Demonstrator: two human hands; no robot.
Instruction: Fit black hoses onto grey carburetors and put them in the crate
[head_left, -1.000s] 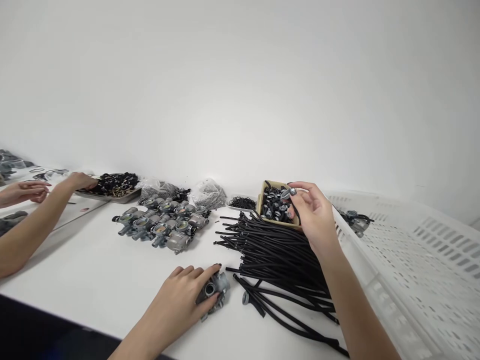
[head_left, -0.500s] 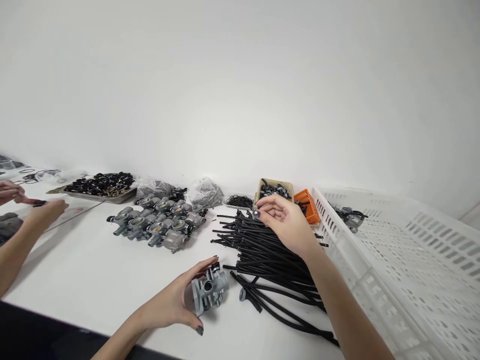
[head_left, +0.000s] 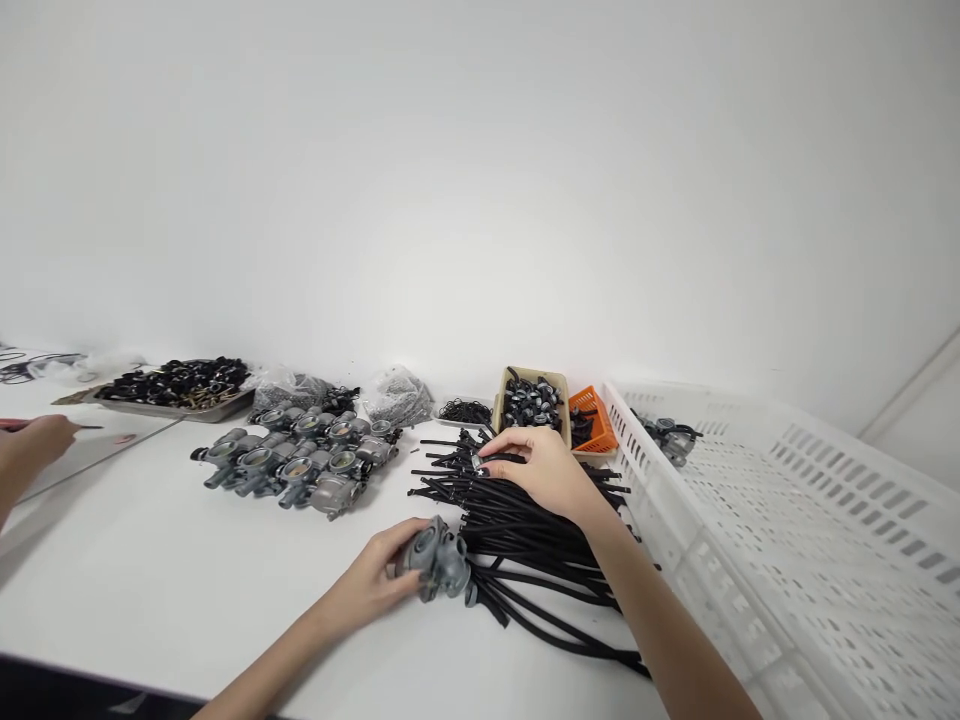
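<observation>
My left hand (head_left: 379,575) is closed around a grey metal carburetor (head_left: 444,560), held just above the white table. The carburetor is slightly blurred, with its round openings turned up and to the right. My right hand (head_left: 536,470) is over a pile of black rubber hoses (head_left: 517,530), thumb and fingers pinched together. Between those fingertips a small silvery part (head_left: 475,461) shows, mostly hidden. Several assembled carburetors (head_left: 300,455) stand grouped left of the hoses. Beside the held carburetor, a small grey ring-shaped piece (head_left: 471,594) lies at the hose ends.
A large white perforated crate (head_left: 720,540) stands at right, with a carburetor (head_left: 671,438) inside. Behind the hoses are a yellow bin (head_left: 568,410) of small parts and an orange basket (head_left: 604,435). Another person's hand (head_left: 37,450) holds a red-handled tool at far left.
My right hand has lowered leftward onto the hoses, still pinching the small part. My left hand has turned the carburetor over and shifted slightly right. The view has shifted.
</observation>
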